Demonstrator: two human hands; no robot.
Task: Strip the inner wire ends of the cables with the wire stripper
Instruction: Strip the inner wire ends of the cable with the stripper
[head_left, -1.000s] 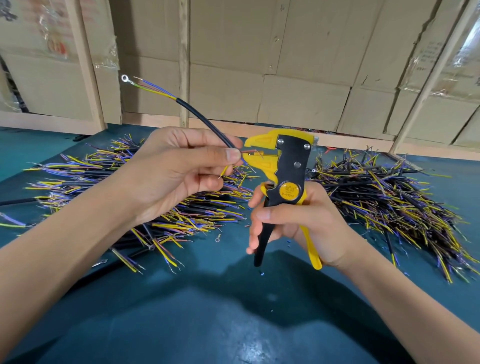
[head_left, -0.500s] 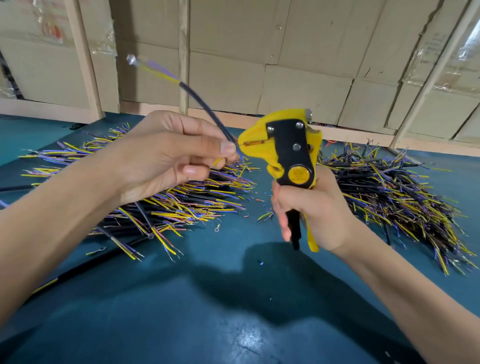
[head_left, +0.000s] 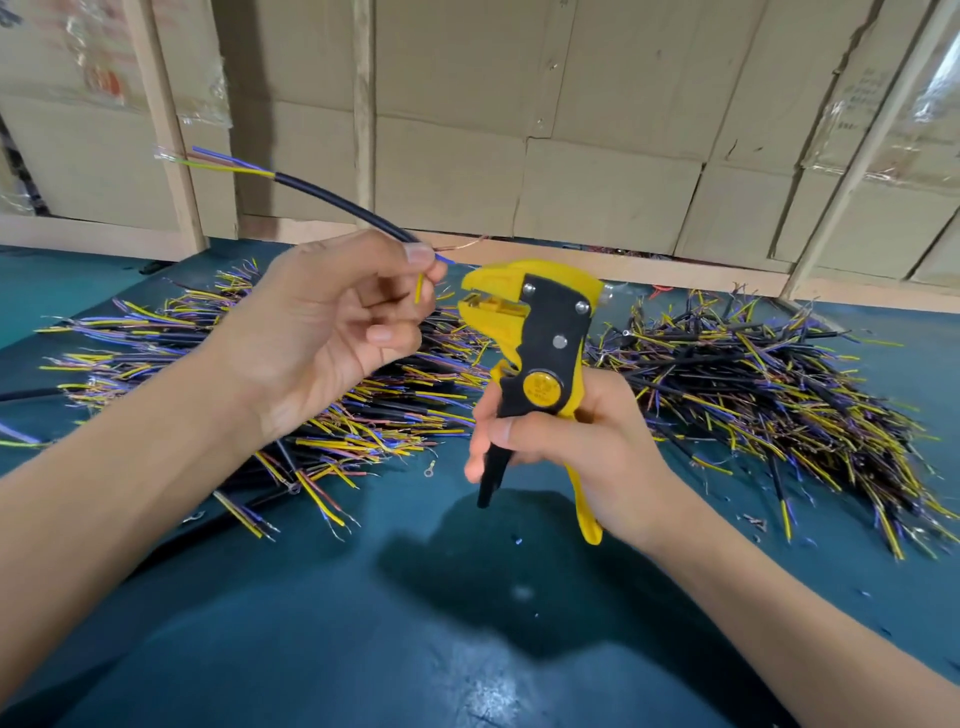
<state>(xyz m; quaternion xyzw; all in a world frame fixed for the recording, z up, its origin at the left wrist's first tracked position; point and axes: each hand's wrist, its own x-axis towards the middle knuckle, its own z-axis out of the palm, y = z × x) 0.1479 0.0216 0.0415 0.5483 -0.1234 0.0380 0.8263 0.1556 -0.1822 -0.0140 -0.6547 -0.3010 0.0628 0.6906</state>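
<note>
The cable (head_left: 343, 205), black-sheathed, is held up in the air over the bench (head_left: 467, 623) in the head view, pinched near one end between the thumb and fingers of the left hand (head_left: 332, 332). From that grip the sheath rises up and to the left, and at its far end blue, yellow and brownish inner wires (head_left: 228, 161) fan out against the cardboard wall (head_left: 571, 130). At the near end, short inner wires stick out past the fingertips: a yellow one (head_left: 418, 287) hangs down in front of the palm, and a blue one (head_left: 445, 258) points right toward the tool. The wire stripper (head_left: 540, 364), yellow with a black side plate and a round yellow dial, stands nearly upright in the right hand (head_left: 571, 441), whose fingers curl round its black and yellow handles. Its jaws face left and stand slightly parted, just beside the left fingertips but apart from the wire ends; no wire sits in them. Below the left hand, a heap of cut cables (head_left: 260, 395) with yellow, blue and brown wire ends lies on the teal bench. A second heap (head_left: 769, 395) lies to the right, behind the right hand. A small ring terminal (head_left: 429, 470) lies loose on the bench between the two forearms, near the edge of the left heap. Tiny bits of insulation are scattered on the bench surface below the stripper.
</note>
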